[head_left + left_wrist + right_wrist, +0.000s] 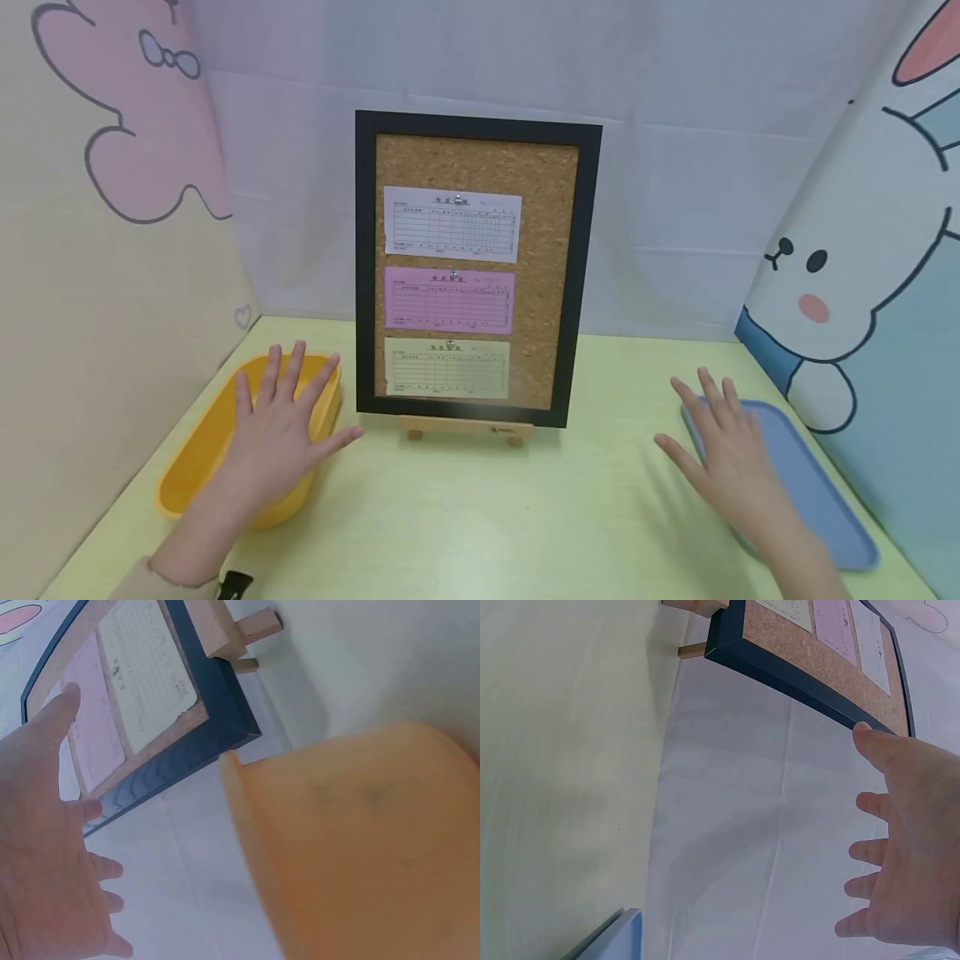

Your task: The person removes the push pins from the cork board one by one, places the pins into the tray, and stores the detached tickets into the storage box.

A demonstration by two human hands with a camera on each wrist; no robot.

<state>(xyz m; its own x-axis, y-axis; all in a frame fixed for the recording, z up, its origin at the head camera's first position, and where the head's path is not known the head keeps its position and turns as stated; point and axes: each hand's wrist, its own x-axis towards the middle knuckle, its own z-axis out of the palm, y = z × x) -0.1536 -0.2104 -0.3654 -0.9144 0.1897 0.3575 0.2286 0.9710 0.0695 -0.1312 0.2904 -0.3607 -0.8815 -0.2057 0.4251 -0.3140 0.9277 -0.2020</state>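
My left hand [276, 437] is spread with straight fingers above the yellow basket [326, 408], holding nothing. On the other side, my right hand [731, 467] hovers with fingers apart over the blue tray [813, 483], also holding nothing. Between them stands a black-framed cork board [547, 275]. Pinned to it, one below another, are a white slip [450, 225], a pink slip [450, 302] and a yellow slip [447, 368], each printed with a table. A silver pin sits at the top of each slip. The left wrist view shows the basket's wall close by.
A small wooden easel [465, 427] props up the board on the pale green table [480, 525]. Behind hangs a white cloth [675, 208]. Cartoon-printed panels flank the table, with a rabbit figure [832, 275] on the right one.
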